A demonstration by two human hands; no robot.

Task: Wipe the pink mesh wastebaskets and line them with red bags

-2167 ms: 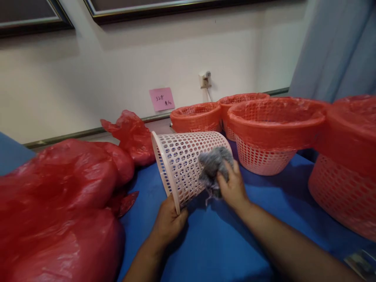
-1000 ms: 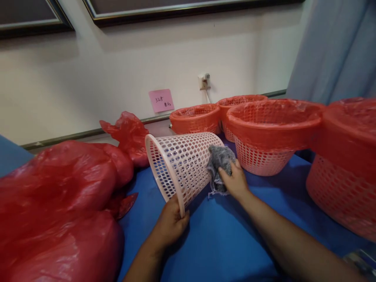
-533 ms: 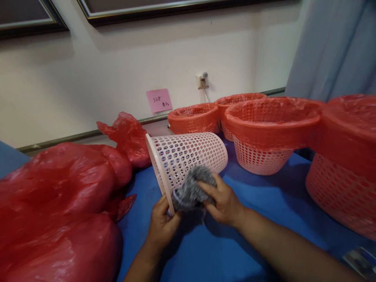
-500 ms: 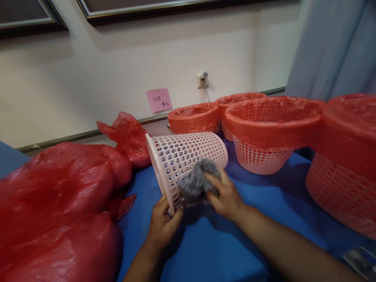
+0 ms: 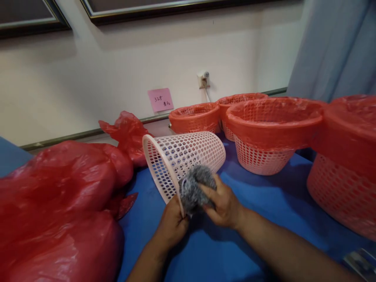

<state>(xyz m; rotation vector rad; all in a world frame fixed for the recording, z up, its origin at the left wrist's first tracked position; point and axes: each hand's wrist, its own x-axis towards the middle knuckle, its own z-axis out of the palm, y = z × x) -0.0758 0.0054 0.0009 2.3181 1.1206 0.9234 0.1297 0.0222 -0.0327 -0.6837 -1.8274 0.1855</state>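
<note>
A pale pink perforated plastic wastebasket [image 5: 194,147] lies on its side on the blue tabletop [image 5: 211,250], its mouth facing left and toward me. My left hand [image 5: 174,221] is closed on the near edge of its rim. In my right hand [image 5: 225,203] is a bunched grey cloth [image 5: 195,188], pressed against the basket's outer wall close to the rim. The cloth hides part of the wall and sits just above my left fingers.
Red plastic bags [image 5: 64,203] are heaped on the left. Several similar baskets with red liners stand at the back and right, among them a large basket [image 5: 264,156]. Behind is a wall with a pink note [image 5: 160,100] and a plugged socket [image 5: 203,81].
The basket has turned so more of its open mouth shows. My left hand has shifted slightly right along with the rim. The cloth has moved a little left and down, toward the rim.
</note>
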